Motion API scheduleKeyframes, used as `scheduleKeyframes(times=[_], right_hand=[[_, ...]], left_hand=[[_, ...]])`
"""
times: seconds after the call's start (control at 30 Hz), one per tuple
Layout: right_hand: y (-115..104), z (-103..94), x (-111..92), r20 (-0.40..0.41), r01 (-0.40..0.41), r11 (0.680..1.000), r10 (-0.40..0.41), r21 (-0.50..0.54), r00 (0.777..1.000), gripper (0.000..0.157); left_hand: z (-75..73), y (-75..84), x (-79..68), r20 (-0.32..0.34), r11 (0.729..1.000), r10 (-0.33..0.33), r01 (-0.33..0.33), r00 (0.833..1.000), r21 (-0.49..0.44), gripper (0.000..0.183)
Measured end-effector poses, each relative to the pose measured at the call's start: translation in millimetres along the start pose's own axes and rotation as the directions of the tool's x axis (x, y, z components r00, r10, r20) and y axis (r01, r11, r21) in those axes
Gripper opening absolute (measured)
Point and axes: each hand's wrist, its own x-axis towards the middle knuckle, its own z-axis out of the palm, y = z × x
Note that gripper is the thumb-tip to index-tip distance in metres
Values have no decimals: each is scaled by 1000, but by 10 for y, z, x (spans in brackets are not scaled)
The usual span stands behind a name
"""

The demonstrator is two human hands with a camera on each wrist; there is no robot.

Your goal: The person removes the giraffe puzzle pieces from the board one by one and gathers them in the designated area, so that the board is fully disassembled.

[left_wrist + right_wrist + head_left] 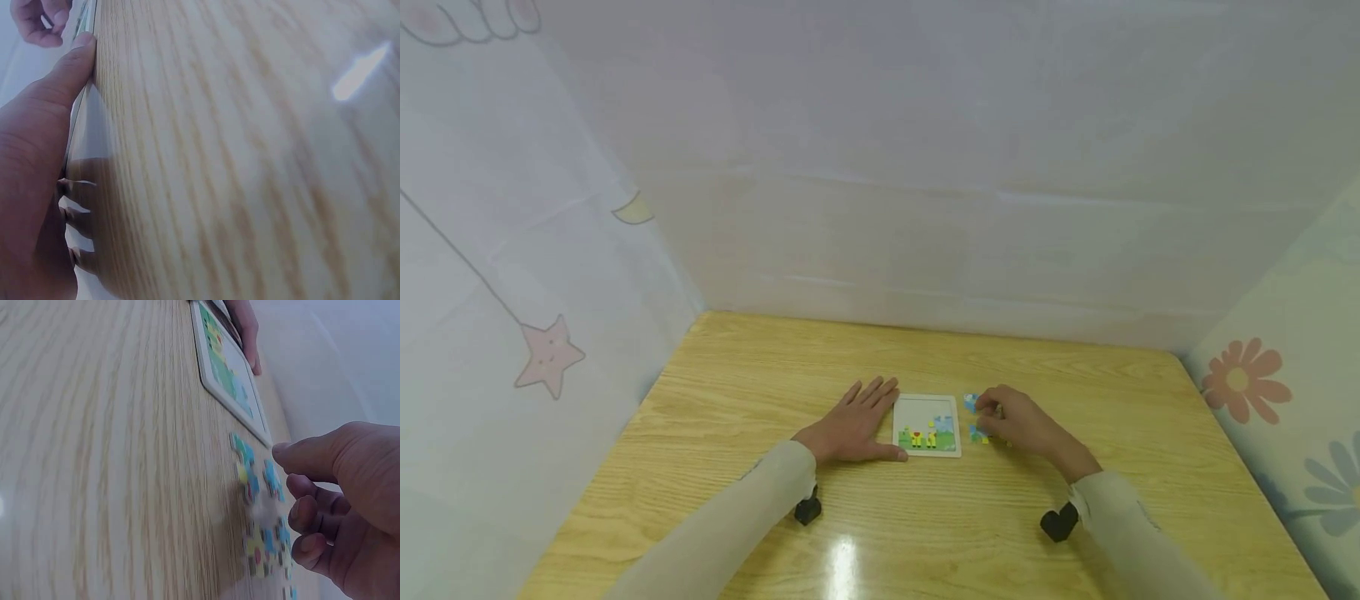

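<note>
A white-framed jigsaw tray (958, 425) lies flat on the table. Joined pieces (946, 439) with green ground and yellow figures fill its lower part and some of the right side; the upper left is bare white. My left hand (853, 429) lies spread at the tray's left edge, fingers straight, with the thumb by the near left corner. Just right of the tray, my right hand (1018, 421) hovers over loose jigsaw pieces (257, 550). Its fingers are loosely bent, thumb apart from them, and no piece shows between them in the right wrist view.
The wooden table (760, 367) ends at a pale cloth wall (880, 250) behind and at the sides. Several loose pieces, blue, green and yellow, lie close together beneath my right hand, partly hidden by it. Black wrist mounts (1060, 522) sit below both cuffs.
</note>
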Motion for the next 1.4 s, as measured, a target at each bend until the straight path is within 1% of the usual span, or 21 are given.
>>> scheduleKeyframes(times=[0.17, 0.33, 0.53, 0.63, 0.77, 1.03, 1.2, 1.27, 1.4], right_hand=[[-99, 113, 115, 13, 10, 1000, -10, -25, 1000, 25], [-175, 202, 215, 37, 25, 999, -24, -34, 999, 24], [-213, 269, 279, 71, 38, 997, -34, -61, 997, 21], [-226, 277, 293, 75, 30, 997, -24, -73, 997, 21], [-249, 274, 301, 85, 25, 998, -20, -62, 996, 23], [-269, 270, 320, 82, 35, 999, -32, -35, 996, 21], [-260, 280, 329, 84, 41, 999, -39, -15, 996, 23], [-261, 285, 329, 88, 54, 998, -53, -17, 995, 20], [-279, 292, 313, 110, 74, 997, -71, -26, 991, 8]], left_hand=[[-4, 9, -2, -8, 1000, 14, -14, 1000, -2, 112], [-4, 15, -8, -8, 1000, 10, -10, 1000, -4, 112], [-4, 17, -8, -10, 1000, 11, -11, 1000, -10, 113], [9, 7, -2, -14, 1000, 10, -10, 1000, -6, 114], [35, -14, 14, -12, 1000, 4, -4, 1000, 7, 115], [51, -37, 20, -7, 1000, -3, 3, 1000, 16, 117], [43, -30, 24, -10, 1000, -5, 5, 1000, 7, 116], [42, -28, 24, -7, 1000, -8, 8, 1000, 9, 117], [45, -32, 27, -3, 1000, -11, 11, 1000, 24, 117]])
